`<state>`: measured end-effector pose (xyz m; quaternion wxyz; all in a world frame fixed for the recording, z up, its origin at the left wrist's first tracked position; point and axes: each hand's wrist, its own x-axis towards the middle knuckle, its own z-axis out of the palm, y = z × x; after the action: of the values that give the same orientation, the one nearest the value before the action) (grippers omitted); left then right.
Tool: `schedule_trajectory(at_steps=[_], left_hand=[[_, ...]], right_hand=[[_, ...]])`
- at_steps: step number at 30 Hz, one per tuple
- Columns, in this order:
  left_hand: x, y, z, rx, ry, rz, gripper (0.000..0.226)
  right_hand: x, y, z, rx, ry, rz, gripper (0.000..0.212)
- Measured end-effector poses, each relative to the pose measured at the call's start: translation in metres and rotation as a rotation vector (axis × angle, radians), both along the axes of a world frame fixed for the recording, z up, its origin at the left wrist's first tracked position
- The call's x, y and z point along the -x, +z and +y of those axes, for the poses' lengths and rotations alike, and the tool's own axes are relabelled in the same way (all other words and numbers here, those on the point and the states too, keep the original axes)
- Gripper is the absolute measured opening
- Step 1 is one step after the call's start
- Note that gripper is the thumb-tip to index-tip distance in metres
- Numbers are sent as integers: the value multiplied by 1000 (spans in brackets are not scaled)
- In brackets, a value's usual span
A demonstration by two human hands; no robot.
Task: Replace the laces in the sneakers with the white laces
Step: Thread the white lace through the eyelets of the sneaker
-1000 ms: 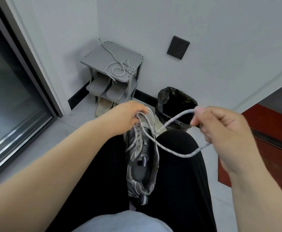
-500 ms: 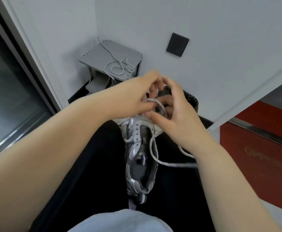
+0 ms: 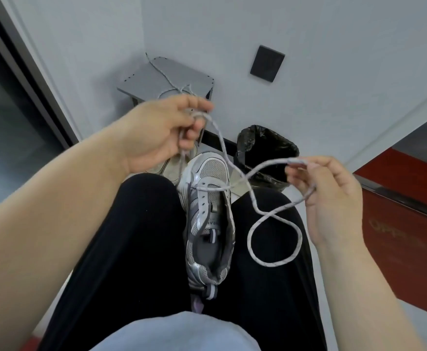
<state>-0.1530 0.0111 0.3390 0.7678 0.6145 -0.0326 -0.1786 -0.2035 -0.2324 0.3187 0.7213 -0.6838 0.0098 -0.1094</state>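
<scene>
A grey and silver sneaker (image 3: 208,219) lies wedged between my thighs, toe pointing away from me. A white lace (image 3: 274,239) runs through its front eyelets and crosses above the toe. My left hand (image 3: 161,133) is raised above the toe and pinches one end of the lace. My right hand (image 3: 331,196) holds the other part of the lace out to the right, and a loose loop of it rests on my right thigh.
A small grey shoe rack (image 3: 167,78) stands in the corner with another speckled lace (image 3: 168,84) on top and slippers below. A black-lined bin (image 3: 267,154) sits by the wall beyond my knees. A glass door (image 3: 10,127) is on the left.
My hands were together over the sneaker's toe half a second ago. They have now drawn apart, the left up and left, the right out to the right, pulling the lace.
</scene>
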Motion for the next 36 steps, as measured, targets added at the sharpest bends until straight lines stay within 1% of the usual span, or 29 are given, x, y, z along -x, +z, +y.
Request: schedule_trajectory(at_steps=[1,3,5,6,8,11,14,17,19,21,23,25,27,29,30,32,33,34,35,36], left_hand=[[0,9,-2,100,8,-14,34],[0,24,-9,195,12,-39,38],[1,35,-19,225,11,-30,41],[2,38,-25,237,3,-18,42],[4,43,-36,259,-3,12,43],[7,50,-49,324,13,76,45],[10,62,-58,422,26,122,45],[7,71,-59,534,72,158,44],[0,72,-51,577,154,167,43],[-10,67,-36,578,275,150,39],[-18,56,-17,469,425,91,38],[-23,41,0,238,533,7,40],[-23,25,15,-44,554,-66,41],[-21,8,29,-394,521,-94,42],[-20,-1,36,-588,480,-90,41],[-17,-21,43,-1050,312,-73,39],[-11,-27,41,-1270,225,-122,43],[-4,-31,35,-1366,154,-255,45],[4,-32,27,-1323,89,-428,43],[14,-30,17,-1195,8,-544,36]], right_hand=[[4,-3,-1,53,-14,-10,31],[11,-10,3,288,-19,-10,32],[16,-17,13,500,77,-19,38],[18,-19,20,550,157,-43,41],[21,-18,35,574,298,-65,39],[23,-10,58,559,338,-57,32],[19,-3,81,552,398,10,23],[9,-8,89,645,532,88,14],[5,-11,83,691,564,127,30],[3,-11,72,633,541,192,39],[3,-9,59,475,483,240,37],[1,-7,48,335,408,264,33],[1,-4,42,230,368,291,29],[0,-1,38,168,377,290,23],[0,1,38,182,396,272,21],[0,0,40,266,455,230,17],[1,-3,42,308,490,221,16],[1,-6,46,344,525,217,15],[2,-10,49,382,555,215,14],[2,-14,52,414,582,214,13]])
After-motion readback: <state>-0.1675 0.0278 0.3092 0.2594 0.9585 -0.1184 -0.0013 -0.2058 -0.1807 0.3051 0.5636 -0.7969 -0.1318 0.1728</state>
